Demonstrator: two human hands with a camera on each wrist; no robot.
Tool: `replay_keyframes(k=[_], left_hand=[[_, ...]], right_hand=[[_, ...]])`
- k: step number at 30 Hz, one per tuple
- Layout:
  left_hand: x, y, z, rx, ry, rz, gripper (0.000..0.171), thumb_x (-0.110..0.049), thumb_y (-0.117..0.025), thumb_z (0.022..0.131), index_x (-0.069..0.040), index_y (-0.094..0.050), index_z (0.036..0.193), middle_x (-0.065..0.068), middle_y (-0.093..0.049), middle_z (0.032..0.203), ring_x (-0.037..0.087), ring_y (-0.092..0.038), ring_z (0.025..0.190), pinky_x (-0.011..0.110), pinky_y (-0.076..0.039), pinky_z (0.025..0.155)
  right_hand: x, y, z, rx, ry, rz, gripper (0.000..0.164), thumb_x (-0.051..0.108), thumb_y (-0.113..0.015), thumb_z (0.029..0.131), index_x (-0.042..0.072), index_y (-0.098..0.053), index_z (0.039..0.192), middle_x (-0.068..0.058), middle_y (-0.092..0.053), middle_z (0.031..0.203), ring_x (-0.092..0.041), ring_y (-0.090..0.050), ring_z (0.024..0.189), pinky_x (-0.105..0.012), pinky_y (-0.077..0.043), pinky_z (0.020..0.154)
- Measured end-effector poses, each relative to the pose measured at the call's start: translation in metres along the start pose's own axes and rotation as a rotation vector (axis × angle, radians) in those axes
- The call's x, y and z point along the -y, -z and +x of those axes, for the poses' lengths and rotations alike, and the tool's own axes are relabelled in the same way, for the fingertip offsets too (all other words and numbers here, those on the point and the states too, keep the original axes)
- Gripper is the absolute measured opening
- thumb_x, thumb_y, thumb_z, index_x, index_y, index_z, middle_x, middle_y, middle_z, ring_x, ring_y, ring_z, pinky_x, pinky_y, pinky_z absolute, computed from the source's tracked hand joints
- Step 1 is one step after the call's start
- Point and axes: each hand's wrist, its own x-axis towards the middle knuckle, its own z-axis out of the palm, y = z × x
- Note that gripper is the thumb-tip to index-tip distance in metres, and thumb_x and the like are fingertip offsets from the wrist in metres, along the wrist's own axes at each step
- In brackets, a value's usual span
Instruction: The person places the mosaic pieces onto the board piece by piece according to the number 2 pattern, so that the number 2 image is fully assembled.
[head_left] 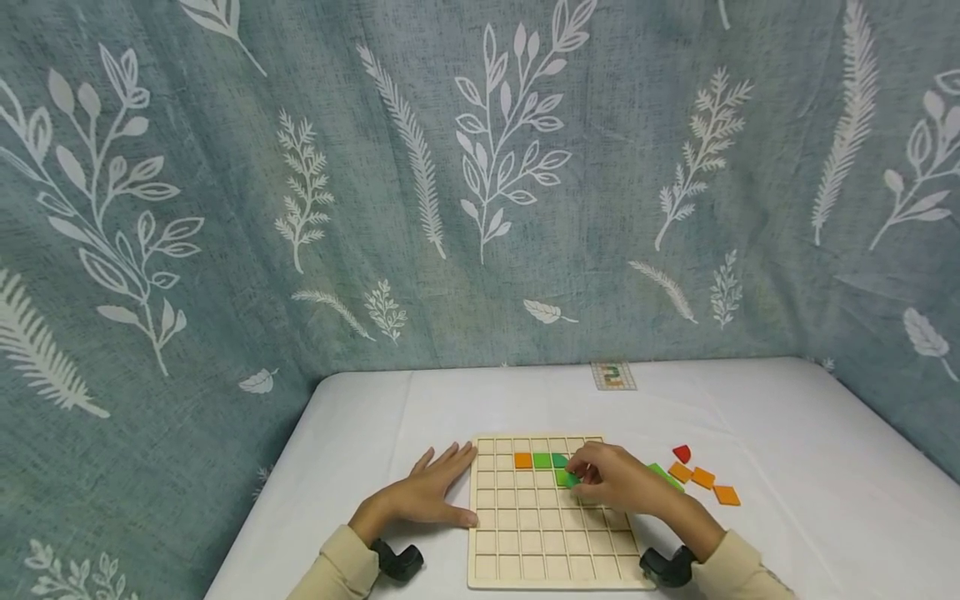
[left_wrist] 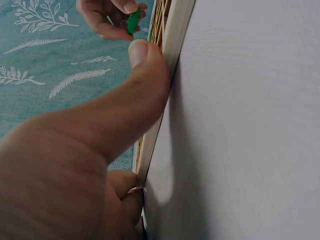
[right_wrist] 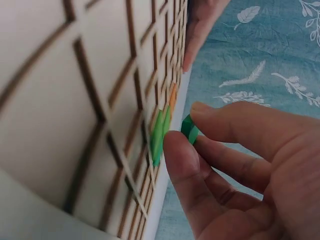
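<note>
A pale wooden board (head_left: 517, 542) with a raised grid lies on the table in front of me. My left hand (head_left: 423, 496) rests flat at its left edge, fingers spread and thumb against the side. With thumb and fingers, my right hand (head_left: 615, 479) pinches a small dark green piece (right_wrist: 189, 129), held just over the board's upper right part. An orange square tile (head_left: 522, 461), a light green tile (head_left: 542, 461) and a dark green piece (head_left: 558, 460) sit side by side in one row. Below them another light green tile (head_left: 561, 478) shows, partly covered by the right hand's piece.
Right of the board lie a red quarter-round piece (head_left: 682, 454), several orange tiles (head_left: 702, 477) and light green pieces (head_left: 666, 476) partly behind the right forearm. A gridded pattern card (head_left: 613, 376) lies at the table's back edge, before a leaf-print cloth (head_left: 450, 317).
</note>
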Motion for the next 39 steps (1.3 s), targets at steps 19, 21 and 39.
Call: replay_keyframes(k=[19, 21, 39], left_hand=[[0.000, -0.002, 0.001, -0.005, 0.011, 0.005, 0.109, -0.060, -0.072, 0.083, -0.010, -0.015, 0.161, 0.007, -0.013, 0.169, 0.029, -0.007, 0.157, 0.057, 0.002, 0.125], [-0.001, -0.001, 0.001, -0.005, 0.012, 0.004, 0.109, -0.060, -0.072, 0.083, -0.009, -0.015, 0.161, 0.007, -0.013, 0.169, 0.029, -0.008, 0.157, 0.057, 0.002, 0.125], [-0.001, 0.000, 0.000, -0.001, 0.020, 0.012, 0.109, -0.060, -0.072, 0.083, -0.010, -0.014, 0.161, 0.006, -0.013, 0.169, 0.028, -0.008, 0.157, 0.056, 0.002, 0.126]], right_hand=[[0.003, -0.015, 0.002, 0.020, -0.055, -0.064, 0.016, 0.016, -0.076, 0.089, 0.008, -0.070, 0.101, 0.003, -0.054, 0.085, -0.006, -0.046, 0.073, -0.021, -0.042, 0.061], [0.003, -0.013, 0.001, 0.026, -0.047, -0.069, 0.015, 0.016, -0.075, 0.090, 0.009, -0.070, 0.102, 0.004, -0.053, 0.085, -0.005, -0.046, 0.073, -0.020, -0.042, 0.060], [0.000, -0.008, 0.000, 0.049, -0.011, -0.088, 0.011, 0.010, -0.073, 0.090, 0.013, -0.071, 0.100, 0.004, -0.059, 0.092, 0.000, -0.050, 0.078, -0.021, -0.048, 0.064]])
